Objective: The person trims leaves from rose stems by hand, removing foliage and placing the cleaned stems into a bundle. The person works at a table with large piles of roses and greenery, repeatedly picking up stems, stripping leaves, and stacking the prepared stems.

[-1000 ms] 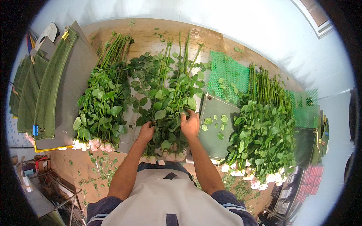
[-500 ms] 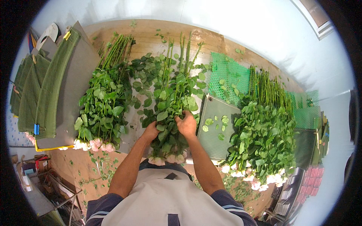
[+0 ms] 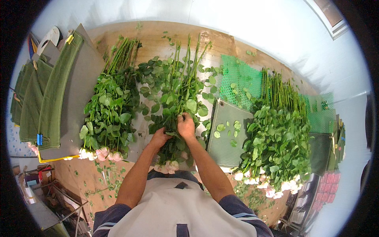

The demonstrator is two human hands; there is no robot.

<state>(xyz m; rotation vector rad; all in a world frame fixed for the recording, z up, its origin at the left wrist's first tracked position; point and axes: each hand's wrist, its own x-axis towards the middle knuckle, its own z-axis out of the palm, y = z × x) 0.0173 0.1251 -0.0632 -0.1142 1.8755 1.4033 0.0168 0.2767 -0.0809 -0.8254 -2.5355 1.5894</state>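
In the middle of the table lies a bunch of leafy rose stems [image 3: 173, 96], cut ends pointing away from me and pale pink heads [image 3: 169, 166] at the near edge. My left hand [image 3: 161, 136] is closed on the lower part of this bunch, its fingertips hidden among the leaves. My right hand [image 3: 185, 125] sits a little higher and to the right, fingers wrapped round stems of the same bunch. Loose leaves and sprigs [image 3: 148, 87] lie around it. A green-grey pad [image 3: 227, 154] with a few cut leaves is just right of my right hand.
Other rose bunches lie left [image 3: 104, 102] and right [image 3: 276, 138]. Green plastic mesh [image 3: 241, 71] lies behind the pad. Olive cloth wraps clipped to a board [image 3: 53, 98] lean at the left. Shelves with pink bundles [image 3: 327, 181] stand at the lower right, a metal rack [image 3: 67, 217] at the lower left.
My right hand has moved leftward and slightly up along the stems, closer to my left hand. My left hand has shifted slightly right, deeper into the bunch, whose leaves and heads have shifted.
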